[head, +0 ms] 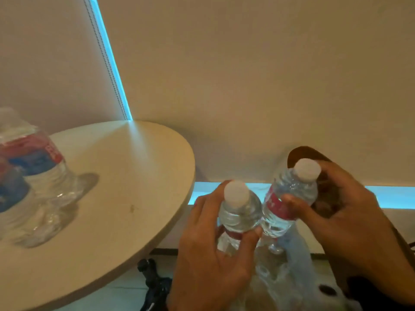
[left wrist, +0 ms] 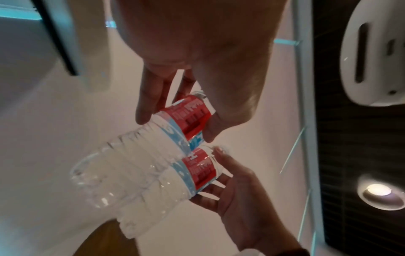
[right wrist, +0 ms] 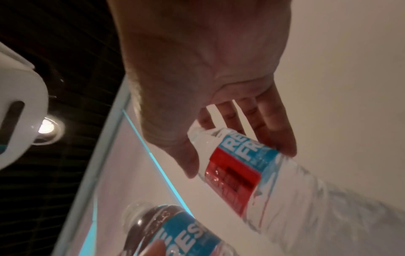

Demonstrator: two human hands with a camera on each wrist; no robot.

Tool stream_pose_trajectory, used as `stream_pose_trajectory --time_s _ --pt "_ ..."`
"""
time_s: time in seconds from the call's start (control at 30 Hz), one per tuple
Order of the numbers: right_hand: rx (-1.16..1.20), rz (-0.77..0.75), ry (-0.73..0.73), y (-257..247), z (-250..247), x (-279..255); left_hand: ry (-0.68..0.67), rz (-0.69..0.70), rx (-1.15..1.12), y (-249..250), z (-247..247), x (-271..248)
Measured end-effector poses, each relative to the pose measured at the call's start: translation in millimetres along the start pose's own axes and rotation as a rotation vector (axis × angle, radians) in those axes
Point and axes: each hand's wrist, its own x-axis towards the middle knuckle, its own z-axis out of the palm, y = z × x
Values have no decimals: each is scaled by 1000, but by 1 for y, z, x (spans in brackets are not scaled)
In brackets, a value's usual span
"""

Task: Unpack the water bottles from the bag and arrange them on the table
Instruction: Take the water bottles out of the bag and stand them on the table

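My left hand (head: 229,218) grips a clear water bottle (head: 237,194) with a white cap and a red and blue label, just right of the round table (head: 134,176). My right hand (head: 303,189) grips a second such bottle (head: 307,169) beside it; the two bottles touch. Both hang above a crumpled translucent plastic bag (head: 298,265). Two more bottles (head: 42,167) stand at the table's left edge. In the left wrist view my left hand (left wrist: 175,128) wraps one label (left wrist: 188,117). In the right wrist view my right hand (right wrist: 238,161) holds the other bottle (right wrist: 236,173).
A pale wall (head: 247,86) rises behind the table, with a blue light strip (head: 393,196) low along it. A brown rounded seat back (head: 298,153) sits behind my right hand. A black stand-like object (head: 155,283) lies on the floor under the table edge.
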Motion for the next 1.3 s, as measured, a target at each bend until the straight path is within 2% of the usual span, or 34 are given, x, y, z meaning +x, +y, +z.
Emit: stream_pose_trajectory --time_s 0.1,0.3,0.57,0.83,0.93,1.3 --pt "91 -111 8 -35 11 27 101 59 42 19 -36 14" --pt "149 -281 -98 -100 61 76 254 31 73 27 -105 32" --pt "180 -341 -252 -132 159 103 397 -25 350 2 -165 35" --pt "183 -349 -395 -148 214 112 436 -88 517 -21 -177 36" --pt "182 -342 -413 -150 225 116 397 -99 655 -18 -175 37" --pt "206 -335 -423 -152 241 122 376 -190 871 -11 -179 37"
